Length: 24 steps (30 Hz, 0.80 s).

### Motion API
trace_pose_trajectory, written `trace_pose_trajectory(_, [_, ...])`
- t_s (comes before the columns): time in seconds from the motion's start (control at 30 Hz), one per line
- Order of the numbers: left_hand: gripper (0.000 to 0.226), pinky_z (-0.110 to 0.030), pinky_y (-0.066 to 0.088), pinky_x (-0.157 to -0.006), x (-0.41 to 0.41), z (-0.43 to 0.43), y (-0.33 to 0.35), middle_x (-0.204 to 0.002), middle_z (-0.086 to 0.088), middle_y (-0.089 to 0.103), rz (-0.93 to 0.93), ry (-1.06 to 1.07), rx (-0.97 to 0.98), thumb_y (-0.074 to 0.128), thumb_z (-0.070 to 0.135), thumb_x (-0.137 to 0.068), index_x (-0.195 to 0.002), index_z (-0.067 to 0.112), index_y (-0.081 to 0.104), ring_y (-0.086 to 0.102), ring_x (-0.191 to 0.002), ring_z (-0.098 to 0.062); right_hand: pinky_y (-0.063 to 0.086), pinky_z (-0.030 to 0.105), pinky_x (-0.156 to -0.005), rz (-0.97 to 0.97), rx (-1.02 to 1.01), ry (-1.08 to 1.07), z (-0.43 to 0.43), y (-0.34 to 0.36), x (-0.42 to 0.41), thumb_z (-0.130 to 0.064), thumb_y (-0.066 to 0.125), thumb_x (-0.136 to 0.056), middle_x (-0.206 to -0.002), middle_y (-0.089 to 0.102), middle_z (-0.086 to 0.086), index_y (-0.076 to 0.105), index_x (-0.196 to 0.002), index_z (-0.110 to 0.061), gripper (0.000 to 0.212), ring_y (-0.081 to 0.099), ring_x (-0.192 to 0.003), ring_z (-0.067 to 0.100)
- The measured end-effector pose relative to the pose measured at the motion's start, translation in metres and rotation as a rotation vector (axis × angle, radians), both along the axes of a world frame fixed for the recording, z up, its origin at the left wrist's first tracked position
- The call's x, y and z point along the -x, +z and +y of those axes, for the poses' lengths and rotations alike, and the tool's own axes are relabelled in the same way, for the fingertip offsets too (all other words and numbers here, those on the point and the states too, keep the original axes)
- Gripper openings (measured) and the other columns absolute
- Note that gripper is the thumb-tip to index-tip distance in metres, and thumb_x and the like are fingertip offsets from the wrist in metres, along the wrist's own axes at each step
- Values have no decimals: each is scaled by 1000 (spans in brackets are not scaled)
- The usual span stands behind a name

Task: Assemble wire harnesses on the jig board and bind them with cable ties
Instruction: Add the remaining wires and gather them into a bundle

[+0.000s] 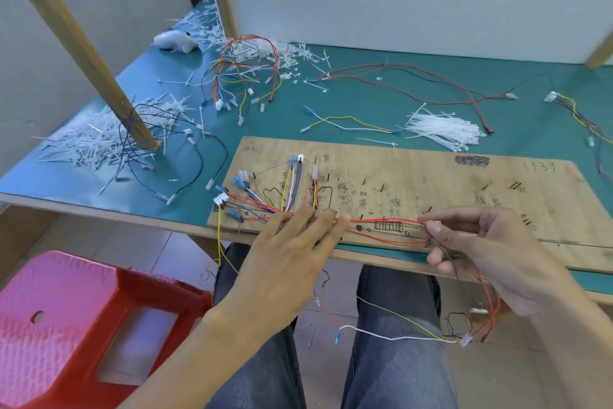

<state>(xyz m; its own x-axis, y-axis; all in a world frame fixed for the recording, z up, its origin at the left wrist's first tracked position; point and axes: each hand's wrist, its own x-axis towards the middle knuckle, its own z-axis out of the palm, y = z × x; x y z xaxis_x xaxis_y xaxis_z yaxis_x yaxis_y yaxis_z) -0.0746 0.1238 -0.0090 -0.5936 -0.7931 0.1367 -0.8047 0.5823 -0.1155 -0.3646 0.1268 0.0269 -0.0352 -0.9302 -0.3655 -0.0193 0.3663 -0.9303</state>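
A wooden jig board (431, 176) lies on the green table, marked with pen drawings and studded with small pegs. Red, yellow, blue and white wires with connectors (292, 183) fan out at its left end and merge into a red wire bundle (384, 221) running right along the front edge. My left hand (292, 252) lies flat with straight fingers pressing the bundle onto the board. My right hand (481, 242) pinches the red and dark wires at the bundle's right end; their loose ends hang down off the table edge. A pile of white cable ties (441, 131) lies behind the board.
Loose wire harnesses (245, 77) and red wires (414, 83) lie on the table behind the board. Cut tie scraps (99, 140) heap at the left around a slanted wooden post (79, 43). A red plastic stool (66, 325) stands at lower left. My knees are under the table.
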Motion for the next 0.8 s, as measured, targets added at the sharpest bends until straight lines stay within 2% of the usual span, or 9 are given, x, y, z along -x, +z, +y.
trace_pose_trajectory(0.13, [80, -44, 37, -110, 11, -2, -2, -154, -2, 42, -61, -41, -4, 46, 13, -78, -158, 11, 37, 44, -131, -29, 58, 27, -49, 105, 54, -54, -9, 1, -11, -14, 77, -90, -81, 75, 16, 81, -93, -7, 9, 72, -57, 28])
trace_pose_trajectory(0.27, [78, -48, 45, -105, 18, -3, -5, -149, -6, 45, -81, -42, -51, 47, 13, -79, -157, 7, 36, 47, -130, -32, 59, 29, -48, 270, 111, -77, -25, -2, -22, -15, 71, -99, -87, 72, 13, 77, -93, -7, 11, 76, -59, 33])
trace_pose_trajectory(0.37, [70, -49, 46, -104, 23, -2, -9, -146, -13, 49, -97, -50, -9, 36, 9, -85, -154, -1, 38, 47, -127, -34, 61, 37, -50, 462, 147, -54, -46, -1, -30, -23, 68, -102, -66, 72, 6, 75, -86, -11, 21, 74, -54, 33])
trace_pose_trajectory(0.43, [67, -49, 47, -105, 25, 2, -15, -147, -17, 50, -106, -55, 24, 27, 9, -90, -154, -4, 39, 45, -128, -35, 57, 31, -46, 579, 144, -2, -62, 0, -35, -27, 65, -104, -57, 71, 4, 73, -83, -12, 27, 73, -49, 29])
trace_pose_trajectory(0.5, [68, -49, 48, -105, 25, 3, -18, -147, -18, 51, -90, -52, 50, 46, 11, -88, -154, -5, 40, 43, -129, -35, 51, 23, -41, 646, 126, 41, -77, -1, -40, -30, 63, -105, -53, 71, 5, 73, -83, -12, 29, 72, -47, 26])
trace_pose_trajectory(0.57, [87, -49, 44, -105, 25, 3, -21, -148, -18, 49, -86, -42, 33, 70, 16, -75, -154, -6, 40, 43, -129, -35, 54, 25, -45, 685, 114, 58, -87, -4, -45, -30, 63, -105, -53, 71, 4, 73, -83, -14, 28, 72, -48, 23])
trace_pose_trajectory(0.63, [104, -49, 40, -105, 26, 3, -20, -147, -18, 49, -76, -22, -7, 83, 18, -61, -153, -5, 42, 45, -127, -36, 57, 27, -49, 716, 106, 61, -93, -9, -49, -29, 65, -104, -53, 71, 3, 73, -83, -16, 27, 72, -48, 20])
trace_pose_trajectory(0.7, [107, -47, 37, -102, 28, 2, -18, -144, -13, 53, -36, 8, -49, 88, 19, -53, -150, -2, 48, 48, -124, -34, 56, 27, -50, 739, 99, 58, -95, -13, -50, -29, 66, -103, -53, 71, 3, 73, -82, -16, 25, 72, -47, 19])
trace_pose_trajectory(0.8, [81, -43, 38, -98, 33, 3, -11, -135, -2, 56, 81, 65, -73, 78, 20, -69, -146, 11, 52, 49, -122, -28, 56, 26, -50, 739, 120, 56, -94, -14, -48, -24, 70, -100, -53, 71, 1, 74, -81, -17, 21, 71, -47, 18])
